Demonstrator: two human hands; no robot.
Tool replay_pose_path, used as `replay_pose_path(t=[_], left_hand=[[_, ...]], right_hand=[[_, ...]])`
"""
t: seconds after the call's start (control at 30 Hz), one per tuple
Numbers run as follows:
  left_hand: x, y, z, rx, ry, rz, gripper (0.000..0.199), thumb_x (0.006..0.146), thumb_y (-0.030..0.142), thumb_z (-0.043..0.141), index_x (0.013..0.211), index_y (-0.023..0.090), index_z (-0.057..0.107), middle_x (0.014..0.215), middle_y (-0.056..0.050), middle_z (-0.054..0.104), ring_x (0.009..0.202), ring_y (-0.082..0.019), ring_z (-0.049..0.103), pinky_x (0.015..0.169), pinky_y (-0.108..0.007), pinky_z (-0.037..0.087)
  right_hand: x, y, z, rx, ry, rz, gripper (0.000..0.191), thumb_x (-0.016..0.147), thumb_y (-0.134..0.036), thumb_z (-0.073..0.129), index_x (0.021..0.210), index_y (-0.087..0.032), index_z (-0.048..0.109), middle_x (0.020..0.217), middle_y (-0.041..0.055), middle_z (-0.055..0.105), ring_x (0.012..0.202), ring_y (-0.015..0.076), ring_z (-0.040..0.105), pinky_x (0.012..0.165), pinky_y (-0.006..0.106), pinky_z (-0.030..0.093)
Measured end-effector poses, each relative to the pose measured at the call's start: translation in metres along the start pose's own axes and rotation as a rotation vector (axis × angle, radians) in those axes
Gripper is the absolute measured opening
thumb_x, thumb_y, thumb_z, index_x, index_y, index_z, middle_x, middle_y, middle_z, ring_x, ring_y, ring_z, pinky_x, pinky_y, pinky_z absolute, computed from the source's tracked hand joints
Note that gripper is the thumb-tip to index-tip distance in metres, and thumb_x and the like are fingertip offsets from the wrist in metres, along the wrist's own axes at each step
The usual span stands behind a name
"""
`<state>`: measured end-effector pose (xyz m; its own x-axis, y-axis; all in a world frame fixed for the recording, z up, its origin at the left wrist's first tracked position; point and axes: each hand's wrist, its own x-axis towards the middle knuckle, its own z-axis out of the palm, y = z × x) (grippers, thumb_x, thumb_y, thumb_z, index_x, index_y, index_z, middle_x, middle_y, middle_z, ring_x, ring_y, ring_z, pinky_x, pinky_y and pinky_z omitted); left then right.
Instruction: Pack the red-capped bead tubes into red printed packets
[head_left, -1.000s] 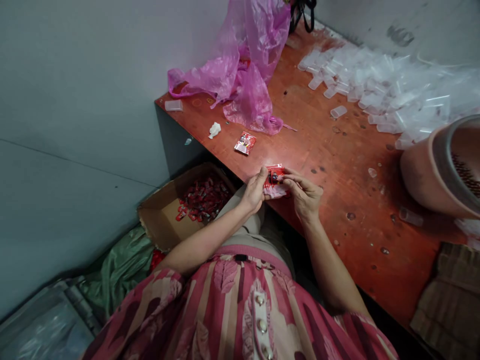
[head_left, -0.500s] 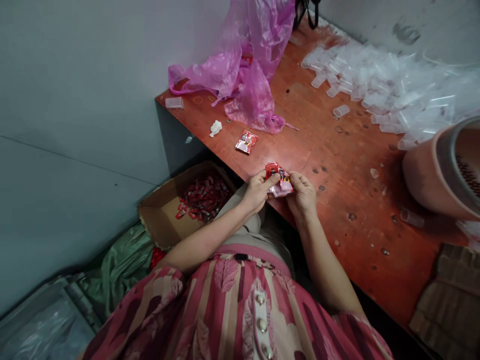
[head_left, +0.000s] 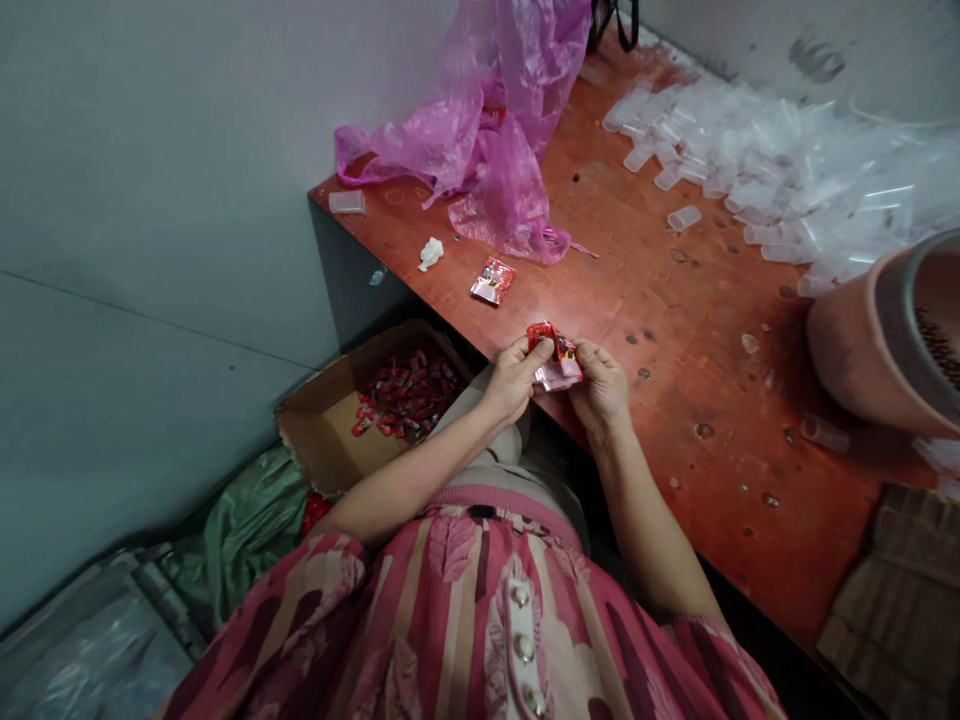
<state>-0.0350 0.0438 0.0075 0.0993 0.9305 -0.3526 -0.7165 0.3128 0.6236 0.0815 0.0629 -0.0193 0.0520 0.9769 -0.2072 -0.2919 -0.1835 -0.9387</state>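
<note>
At the near edge of the table, my left hand (head_left: 514,378) pinches the left side of a small red printed packet (head_left: 559,373), thumb on top. My right hand (head_left: 602,385) grips the packet's right side, its fingers closed. The packet looks bent or folded between them, with a pale pinkish lower part; its underside is hidden by my fingers. Another red packet (head_left: 493,281) lies flat on the table, a little beyond my left hand. Beside that one is a crumpled white scrap (head_left: 430,254).
Pink plastic bags (head_left: 510,190) lie at the back of the reddish table (head_left: 637,300). Clear plastic tubes (head_left: 780,180) are heaped at the back right, near a pink bucket (head_left: 847,340). Below, left, a cardboard box (head_left: 322,420) holds many small red pieces.
Both hands have shifted very slightly to the left with the packet between them. The left thumb has moved a little up and left across it.
</note>
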Motion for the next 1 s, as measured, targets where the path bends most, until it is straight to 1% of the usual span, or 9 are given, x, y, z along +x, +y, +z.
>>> replay_pose_path(t=[0.13, 0.27, 0.4, 0.47, 0.53, 0.63, 0.73, 0.83, 1.0], left_hand=[[0.000, 0.002, 0.001, -0.004, 0.020, 0.023, 0.039, 0.062, 0.042, 0.076, 0.085, 0.014, 0.063, 0.084, -0.004, 0.068, 0.079, -0.016, 0.065, 0.072, -0.028, 0.053], [0.002, 0.003, 0.000, -0.007, 0.050, 0.046, 0.040, 0.058, 0.043, 0.078, 0.082, 0.014, 0.062, 0.075, -0.002, 0.067, 0.072, -0.015, 0.064, 0.071, -0.027, 0.051], [0.005, -0.002, -0.004, 0.014, 0.027, 0.092, 0.035, 0.060, 0.039, 0.078, 0.079, 0.013, 0.062, 0.070, 0.000, 0.064, 0.063, -0.010, 0.059, 0.066, -0.024, 0.048], [0.005, -0.005, -0.006, 0.042, 0.013, 0.108, 0.033, 0.060, 0.036, 0.078, 0.078, 0.013, 0.063, 0.069, 0.001, 0.063, 0.062, -0.009, 0.058, 0.065, -0.023, 0.047], [0.005, -0.006, -0.008, 0.064, 0.012, 0.119, 0.032, 0.060, 0.034, 0.078, 0.080, 0.014, 0.063, 0.072, 0.001, 0.064, 0.064, -0.009, 0.058, 0.067, -0.023, 0.047], [0.005, -0.004, -0.011, 0.061, 0.049, 0.117, 0.033, 0.060, 0.034, 0.077, 0.084, 0.015, 0.064, 0.079, -0.001, 0.066, 0.068, -0.011, 0.061, 0.071, -0.027, 0.049], [0.006, 0.001, -0.013, 0.036, 0.101, 0.103, 0.030, 0.061, 0.032, 0.076, 0.081, 0.015, 0.063, 0.079, -0.002, 0.066, 0.065, -0.011, 0.061, 0.068, -0.028, 0.050], [0.007, 0.005, -0.014, 0.018, 0.135, 0.100, 0.026, 0.061, 0.027, 0.075, 0.080, 0.016, 0.061, 0.076, -0.001, 0.065, 0.064, -0.011, 0.060, 0.064, -0.027, 0.050], [0.008, 0.007, -0.019, 0.094, 0.166, 0.110, 0.028, 0.057, 0.019, 0.074, 0.083, 0.018, 0.061, 0.078, 0.000, 0.065, 0.066, -0.010, 0.060, 0.066, -0.027, 0.050]], right_hand=[[0.001, 0.001, 0.000, -0.012, 0.004, -0.026, 0.019, 0.070, -0.038, 0.070, 0.076, -0.021, 0.066, 0.083, 0.0014, 0.073, 0.071, 0.0156, 0.067, 0.073, 0.033, 0.055], [-0.003, -0.002, 0.001, -0.069, 0.013, -0.116, 0.013, 0.072, -0.033, 0.070, 0.079, -0.021, 0.069, 0.095, 0.0028, 0.073, 0.087, 0.0189, 0.068, 0.084, 0.037, 0.053], [-0.011, -0.008, 0.004, -0.175, -0.102, -0.216, 0.009, 0.074, -0.027, 0.069, 0.082, -0.024, 0.073, 0.103, 0.0024, 0.072, 0.103, 0.0199, 0.064, 0.095, 0.038, 0.047], [-0.014, -0.011, 0.003, -0.243, -0.154, -0.232, 0.013, 0.075, -0.027, 0.069, 0.086, -0.025, 0.073, 0.111, 0.0022, 0.069, 0.110, 0.0204, 0.061, 0.099, 0.039, 0.045], [-0.014, -0.013, -0.001, -0.317, -0.165, -0.238, 0.021, 0.075, -0.030, 0.068, 0.096, -0.027, 0.071, 0.119, 0.0022, 0.065, 0.114, 0.0211, 0.058, 0.101, 0.040, 0.043], [-0.008, -0.020, -0.021, -0.511, -0.056, -0.318, 0.032, 0.080, -0.037, 0.061, 0.111, -0.027, 0.065, 0.122, 0.0032, 0.063, 0.114, 0.0212, 0.058, 0.100, 0.043, 0.044], [-0.001, -0.027, -0.045, -0.855, 0.049, -0.477, 0.032, 0.086, -0.038, 0.053, 0.112, -0.026, 0.064, 0.122, 0.0045, 0.063, 0.115, 0.0213, 0.058, 0.102, 0.044, 0.041], [0.001, -0.027, -0.058, -1.164, -0.015, -0.553, 0.032, 0.087, -0.035, 0.049, 0.114, -0.025, 0.063, 0.127, 0.0052, 0.059, 0.121, 0.0231, 0.053, 0.104, 0.045, 0.039], [-0.004, -0.006, -0.051, -1.393, -0.092, -0.600, 0.033, 0.089, -0.035, 0.047, 0.116, -0.023, 0.062, 0.129, 0.0078, 0.057, 0.125, 0.0274, 0.048, 0.104, 0.049, 0.036]])
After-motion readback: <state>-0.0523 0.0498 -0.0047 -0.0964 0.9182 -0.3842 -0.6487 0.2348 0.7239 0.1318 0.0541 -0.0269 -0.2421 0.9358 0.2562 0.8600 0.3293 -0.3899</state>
